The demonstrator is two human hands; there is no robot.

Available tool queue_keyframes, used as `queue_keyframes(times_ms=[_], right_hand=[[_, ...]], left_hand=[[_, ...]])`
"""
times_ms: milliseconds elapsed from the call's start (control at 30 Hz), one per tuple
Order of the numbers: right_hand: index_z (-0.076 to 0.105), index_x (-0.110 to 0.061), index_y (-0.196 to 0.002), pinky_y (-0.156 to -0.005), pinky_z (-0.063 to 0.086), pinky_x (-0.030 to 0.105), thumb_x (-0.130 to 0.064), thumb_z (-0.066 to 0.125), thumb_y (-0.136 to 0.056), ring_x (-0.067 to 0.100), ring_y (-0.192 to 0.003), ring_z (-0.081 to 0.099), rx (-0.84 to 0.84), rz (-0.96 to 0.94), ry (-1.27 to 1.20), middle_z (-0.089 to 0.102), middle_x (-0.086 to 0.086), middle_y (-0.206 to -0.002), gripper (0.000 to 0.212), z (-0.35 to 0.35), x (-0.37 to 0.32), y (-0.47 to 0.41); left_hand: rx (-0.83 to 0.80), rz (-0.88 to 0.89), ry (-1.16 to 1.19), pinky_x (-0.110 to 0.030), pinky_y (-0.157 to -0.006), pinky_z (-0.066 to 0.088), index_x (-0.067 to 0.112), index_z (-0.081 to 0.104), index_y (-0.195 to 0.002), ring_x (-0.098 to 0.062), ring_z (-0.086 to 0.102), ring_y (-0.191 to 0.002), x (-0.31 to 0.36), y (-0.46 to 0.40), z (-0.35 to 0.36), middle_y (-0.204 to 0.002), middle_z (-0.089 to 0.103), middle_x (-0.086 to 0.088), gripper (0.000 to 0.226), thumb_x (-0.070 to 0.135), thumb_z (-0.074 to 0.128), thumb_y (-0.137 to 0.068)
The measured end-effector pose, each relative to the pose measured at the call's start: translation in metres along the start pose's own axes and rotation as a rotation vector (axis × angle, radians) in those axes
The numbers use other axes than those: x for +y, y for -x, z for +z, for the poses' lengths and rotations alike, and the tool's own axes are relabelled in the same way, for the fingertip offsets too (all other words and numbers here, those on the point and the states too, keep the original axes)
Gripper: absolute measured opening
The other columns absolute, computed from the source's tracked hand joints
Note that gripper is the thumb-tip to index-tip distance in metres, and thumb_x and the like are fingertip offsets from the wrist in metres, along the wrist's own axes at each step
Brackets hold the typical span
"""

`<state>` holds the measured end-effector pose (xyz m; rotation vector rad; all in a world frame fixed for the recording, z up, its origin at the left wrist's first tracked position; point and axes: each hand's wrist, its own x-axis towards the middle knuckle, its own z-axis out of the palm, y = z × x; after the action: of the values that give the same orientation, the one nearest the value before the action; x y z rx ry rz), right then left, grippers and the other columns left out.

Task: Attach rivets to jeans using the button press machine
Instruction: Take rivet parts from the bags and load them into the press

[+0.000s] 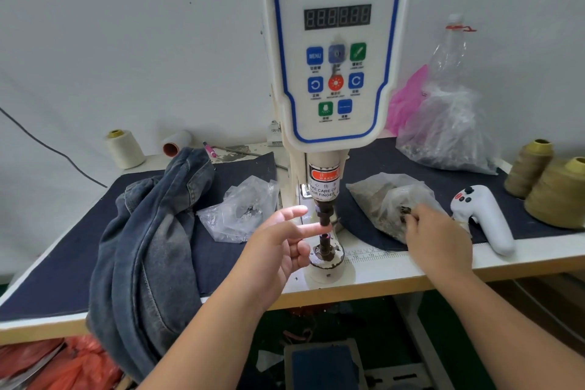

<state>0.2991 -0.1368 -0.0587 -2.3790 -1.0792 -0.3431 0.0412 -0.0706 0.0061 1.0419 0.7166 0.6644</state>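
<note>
Right hand (438,237) fingertips apparently buried in rivet bag (392,199).

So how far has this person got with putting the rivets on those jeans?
Early days, by the look of it. The jeans lie heaped left of the button machine, not under its press head, so no riveting is under way. The right hand is reaching into a bag of small metal parts; the left hand hovers open beside the press. Loading the dies, positioning the denim and pressing all remain.
</note>
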Motion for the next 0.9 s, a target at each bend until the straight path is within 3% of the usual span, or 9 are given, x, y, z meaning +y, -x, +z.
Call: queue_keyframes(times_ms=[100,200,400,467,533,633,700,767,900], right_hand=[[0.058,-0.018,-0.081,-0.048,0.022,0.024,-0.020,0.050,-0.098,0.009,-0.056,0.043,-0.003,0.029,-0.033,0.050,-0.004,-0.064,0.018,0.000,0.001,0.000],[0.064,-0.016,-0.087,-0.049,0.026,0.025,-0.020,0.048,-0.097,0.013,-0.059,0.047,-0.022,0.023,-0.018,0.055,-0.002,-0.067,0.019,0.000,0.001,0.000],[0.055,-0.016,-0.074,-0.048,0.026,0.026,-0.018,0.049,-0.096,0.012,-0.056,0.047,0.003,0.031,-0.081,0.051,-0.001,-0.061,0.023,-0.003,0.000,0.002],[0.053,-0.016,-0.072,-0.047,0.025,0.026,-0.019,0.048,-0.096,0.013,-0.055,0.046,0.007,0.024,-0.088,0.051,-0.001,-0.059,0.024,-0.003,0.000,0.003],[0.051,-0.016,-0.071,-0.047,0.025,0.027,-0.020,0.047,-0.096,0.014,-0.054,0.046,0.016,0.023,-0.096,0.050,0.000,-0.059,0.026,-0.003,-0.001,0.004],[0.043,-0.017,-0.065,-0.046,0.023,0.028,-0.021,0.046,-0.096,0.016,-0.051,0.045,0.027,0.016,-0.111,0.048,0.001,-0.055,0.032,-0.004,-0.001,0.004],[0.040,-0.016,-0.061,-0.046,0.022,0.028,-0.021,0.046,-0.097,0.016,-0.048,0.043,0.032,0.007,-0.123,0.046,0.002,-0.053,0.037,-0.004,-0.002,0.005],[0.040,-0.015,-0.058,-0.046,0.021,0.028,-0.022,0.047,-0.099,0.016,-0.046,0.041,0.038,-0.001,-0.130,0.044,0.002,-0.050,0.042,-0.004,-0.002,0.005],[0.038,-0.016,-0.054,-0.045,0.021,0.027,-0.023,0.049,-0.097,0.015,-0.045,0.038,0.034,-0.030,-0.114,0.041,0.001,-0.048,0.045,-0.006,-0.002,0.005]], left_hand=[[-0.033,0.007,-0.143,-0.023,-0.062,0.054,0.019,0.053,-0.124,-0.010,0.055,-0.056,0.007,0.001,-0.001,-0.104,0.076,-0.013,0.043,-0.003,0.041,-0.090],[-0.050,-0.017,-0.097,-0.025,-0.063,0.053,0.016,0.054,-0.125,-0.011,0.056,-0.058,0.012,0.004,-0.003,-0.105,0.076,-0.015,0.042,-0.002,0.042,-0.090],[0.066,0.044,-0.333,-0.018,-0.055,0.050,0.010,0.062,-0.113,-0.005,0.058,-0.056,0.022,-0.008,-0.021,-0.086,0.078,0.000,0.025,0.006,0.059,-0.088],[0.226,0.129,-0.413,-0.016,-0.049,0.045,0.009,0.065,-0.106,-0.005,0.056,-0.052,0.039,-0.024,-0.041,-0.070,0.073,0.001,0.018,0.000,0.060,-0.090],[0.463,0.235,-0.559,-0.021,-0.056,0.046,0.009,0.067,-0.101,-0.008,0.058,-0.060,0.060,-0.041,-0.066,-0.076,0.071,0.000,0.016,0.001,0.059,-0.089],[0.765,0.294,-1.236,-0.034,-0.082,0.044,0.014,0.064,-0.112,-0.025,0.059,-0.100,0.078,-0.055,-0.108,-0.105,0.065,-0.002,0.025,0.016,0.059,-0.088],[0.911,0.308,-1.635,-0.045,-0.090,0.042,0.009,0.060,-0.118,-0.038,0.051,-0.111,0.081,-0.058,-0.132,-0.118,0.060,-0.015,0.036,0.019,0.060,-0.084],[1.030,0.284,-1.712,-0.050,-0.093,0.038,0.003,0.055,-0.120,-0.042,0.047,-0.113,0.082,-0.060,-0.147,-0.122,0.054,-0.023,0.046,0.024,0.064,-0.080],[1.096,-0.061,-1.541,-0.054,-0.096,0.039,0.003,0.041,-0.130,-0.044,0.045,-0.123,0.082,-0.061,-0.166,-0.131,0.051,-0.024,0.077,0.052,0.068,-0.078]])
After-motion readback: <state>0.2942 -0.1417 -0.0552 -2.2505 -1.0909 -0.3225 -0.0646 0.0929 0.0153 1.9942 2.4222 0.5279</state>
